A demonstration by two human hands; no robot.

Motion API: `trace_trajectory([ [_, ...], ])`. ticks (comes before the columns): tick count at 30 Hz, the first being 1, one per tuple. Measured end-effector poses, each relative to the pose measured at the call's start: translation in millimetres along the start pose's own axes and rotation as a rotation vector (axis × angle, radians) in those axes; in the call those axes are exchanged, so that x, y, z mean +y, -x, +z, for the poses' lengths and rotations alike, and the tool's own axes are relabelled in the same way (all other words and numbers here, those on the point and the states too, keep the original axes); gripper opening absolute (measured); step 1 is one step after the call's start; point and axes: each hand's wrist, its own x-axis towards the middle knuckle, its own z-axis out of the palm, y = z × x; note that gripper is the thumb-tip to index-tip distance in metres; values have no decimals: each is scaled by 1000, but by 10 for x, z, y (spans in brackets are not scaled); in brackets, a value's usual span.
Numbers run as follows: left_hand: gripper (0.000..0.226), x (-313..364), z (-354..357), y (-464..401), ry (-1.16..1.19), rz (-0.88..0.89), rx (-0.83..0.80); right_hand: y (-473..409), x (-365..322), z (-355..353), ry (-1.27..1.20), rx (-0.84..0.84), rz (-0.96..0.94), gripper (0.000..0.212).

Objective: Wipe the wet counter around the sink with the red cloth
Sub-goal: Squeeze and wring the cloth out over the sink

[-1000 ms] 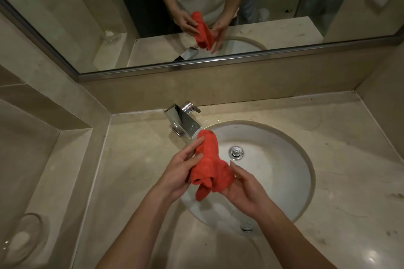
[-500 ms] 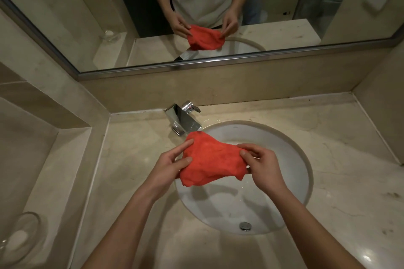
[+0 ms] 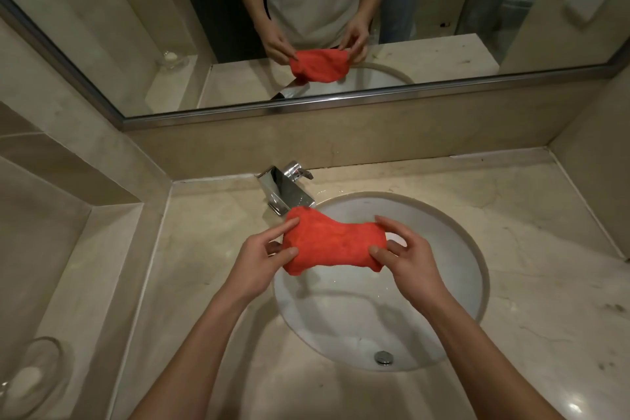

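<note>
The red cloth [image 3: 332, 244] is stretched flat between both hands above the far left part of the round white sink [image 3: 453, 269]. My left hand [image 3: 264, 259] pinches its left edge and my right hand [image 3: 407, 257] pinches its right edge. The beige marble counter [image 3: 531, 249] surrounds the sink, with wet patches shining behind the basin near the chrome faucet [image 3: 286, 189]. The cloth hides the sink's drain.
A mirror [image 3: 443, 10] spans the back wall and reflects a person and the cloth. A raised ledge at the left carries a glass dish [image 3: 30, 375] holding a white soap. Walls close the counter at left and right. An overflow fitting [image 3: 383, 357] sits in the basin's near side.
The cloth went from a bunched, hanging wad to being spread out wide between both hands. My right hand moved from under it to its right edge.
</note>
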Motion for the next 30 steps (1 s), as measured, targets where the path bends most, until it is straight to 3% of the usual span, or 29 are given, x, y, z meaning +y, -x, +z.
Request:
trace_trajectory([
  [4,53,-76,-47,40,59,-45,29,-26,32,3,259,-104,-49,37],
  [8,43,-159,-122,70,-135,13,99,-51,52,82,592,-160,-81,20],
  [11,34,-264,-194,91,-244,22,114,-47,81,137,675,-200,-118,14],
  [15,8,-350,-244,149,-68,-115,-15,-44,114,127,359,-235,65,26],
  [20,13,-405,-57,171,260,-262,20,-1,91,238,26,-176,200,23],
  [25,12,-456,6,221,310,-292,101,10,134,288,-96,-151,317,19],
  [30,35,-612,-179,419,259,-198,147,-56,184,603,-106,-66,309,35],
])
